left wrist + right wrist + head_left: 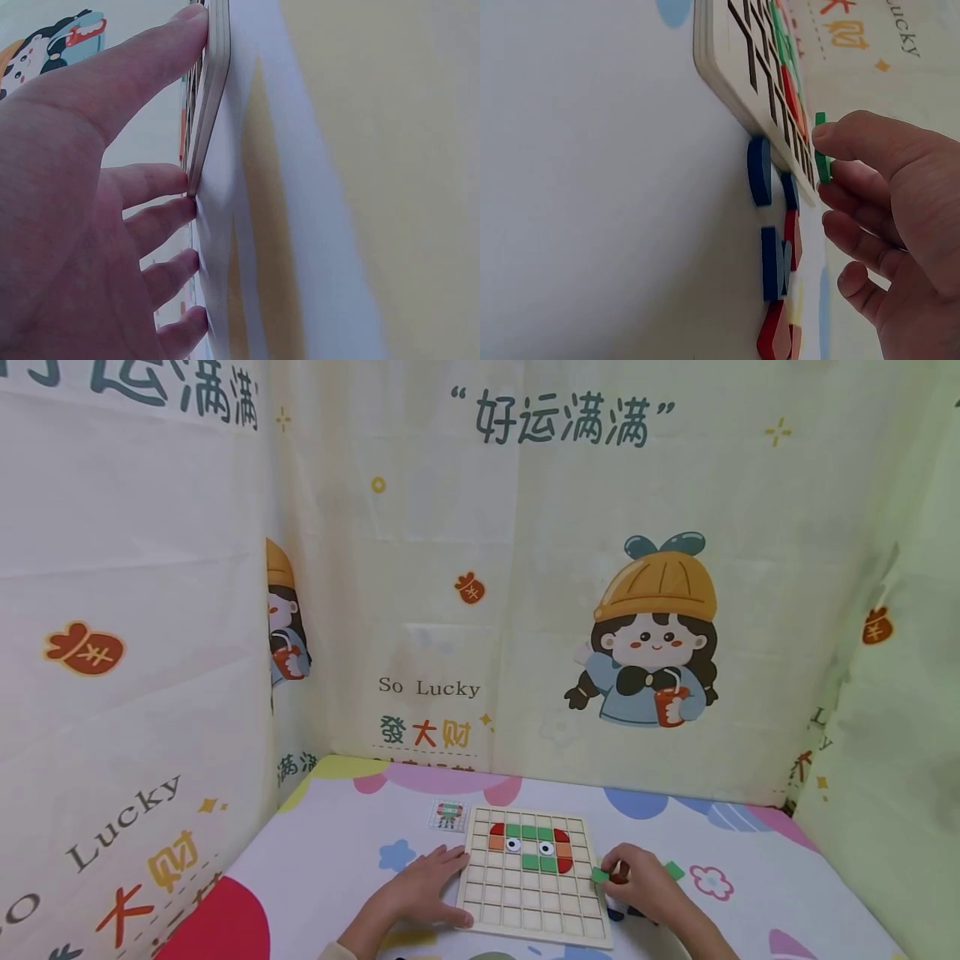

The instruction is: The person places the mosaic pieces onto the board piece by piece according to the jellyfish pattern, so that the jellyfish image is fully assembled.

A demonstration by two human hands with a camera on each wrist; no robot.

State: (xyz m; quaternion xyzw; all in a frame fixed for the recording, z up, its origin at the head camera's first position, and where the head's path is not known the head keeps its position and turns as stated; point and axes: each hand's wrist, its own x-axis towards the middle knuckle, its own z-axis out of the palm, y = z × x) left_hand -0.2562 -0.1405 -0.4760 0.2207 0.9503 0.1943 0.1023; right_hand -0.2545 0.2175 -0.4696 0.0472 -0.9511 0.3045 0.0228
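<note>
A pale wooden grid board (525, 910) lies on the table, with green, orange and red tiles and two round eye tiles (513, 844) set in its upper cells. My left hand (427, 885) rests along the board's left side. Its thumb (161, 52) touches the near corner, and the extended fingers reach the side edge and tabletop. Just off the board's right edge, my right hand (641, 881) pinches a small green tile (821, 150) between thumb and index finger. The other fingers curl loosely beneath it, above loose pieces.
Blue (760, 171) and red pieces (775, 334) lie loose along the board's right side, partly hidden under my right hand in the head view. Another green tile (674, 870) lies beyond that hand. A small pattern card (448, 815) sits by the board's far left corner.
</note>
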